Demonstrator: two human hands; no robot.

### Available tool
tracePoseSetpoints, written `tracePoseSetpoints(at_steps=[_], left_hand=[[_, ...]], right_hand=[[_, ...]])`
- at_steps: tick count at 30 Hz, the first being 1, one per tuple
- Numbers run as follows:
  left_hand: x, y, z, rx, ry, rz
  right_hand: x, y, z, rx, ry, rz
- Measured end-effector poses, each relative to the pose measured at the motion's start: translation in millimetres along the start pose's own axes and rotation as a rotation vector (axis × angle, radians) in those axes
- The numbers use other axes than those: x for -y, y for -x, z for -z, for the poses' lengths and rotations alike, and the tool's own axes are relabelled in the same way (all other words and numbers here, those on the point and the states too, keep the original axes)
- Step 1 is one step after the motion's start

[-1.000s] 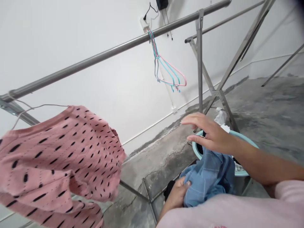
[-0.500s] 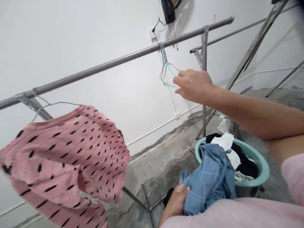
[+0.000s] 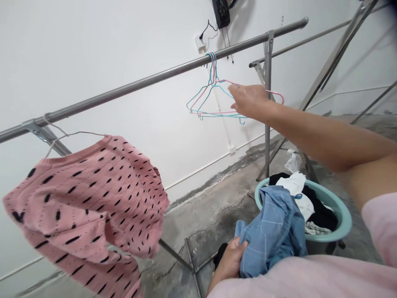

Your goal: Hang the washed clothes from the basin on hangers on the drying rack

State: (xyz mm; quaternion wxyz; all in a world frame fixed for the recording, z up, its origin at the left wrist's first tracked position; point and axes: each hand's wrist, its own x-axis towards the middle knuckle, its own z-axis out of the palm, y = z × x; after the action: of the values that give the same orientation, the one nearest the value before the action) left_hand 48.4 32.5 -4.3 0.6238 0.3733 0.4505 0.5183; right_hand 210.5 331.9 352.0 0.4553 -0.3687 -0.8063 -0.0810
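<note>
Blue checked cloth (image 3: pixel 273 231) is bunched in my left hand (image 3: pixel 233 257), whose fingers are wrapped on its left edge. My right hand (image 3: pixel 248 99) reaches up at the hangers (image 3: pixel 214 95), blue and pink, hooked over the metal rail (image 3: pixel 161 76). One pink hanger passes behind the hand and its end shows to the right. The right fingertips are partly hidden, so its grip is unclear. A pink garment with black dashes (image 3: pixel 102 194) hangs from a hanger at the left of the rail.
A teal basin (image 3: pixel 343 211) with black and white clothes stands on the concrete floor (image 3: pixel 214 207) at the right. Metal rack legs (image 3: pixel 267 124) rise behind it. A black device (image 3: pixel 221 13) and a socket (image 3: pixel 200 43) are on the white wall.
The hangers have swung out and spread, showing more of their width. My right hand has moved slightly right and up. My left hand still holds the blue cloth.
</note>
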Motion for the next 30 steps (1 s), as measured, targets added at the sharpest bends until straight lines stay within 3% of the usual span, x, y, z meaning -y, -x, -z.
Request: tracePoseSetpoints(at_steps=[3,7,10,15,20,30], left_hand=[[2,-1,1.1,-0.009,0.004,0.011],[11,-6,-0.6,-0.13,0.045,-0.007],[14,-9,-2.6,-0.157,0.058,0.013],[12,-9,-1.3,-0.164,0.047,0.015],[12,-7,6.3,-0.098,0.017,0.022],[12,-5,1.9,-0.133,0.062,0.013]], right_hand=[[2,-3,-7,-0.03,0.16,-0.082],[1,-11,-12,-0.137,0.028,0.005],[-4,-24,-11,-0.2,0.045,0.028],[-13,-39,-8,-0.081,0.239,-0.106],[-14,-40,-8,0.063,0.143,-0.197],[4,-46,16,-0.113,0.042,-0.203]])
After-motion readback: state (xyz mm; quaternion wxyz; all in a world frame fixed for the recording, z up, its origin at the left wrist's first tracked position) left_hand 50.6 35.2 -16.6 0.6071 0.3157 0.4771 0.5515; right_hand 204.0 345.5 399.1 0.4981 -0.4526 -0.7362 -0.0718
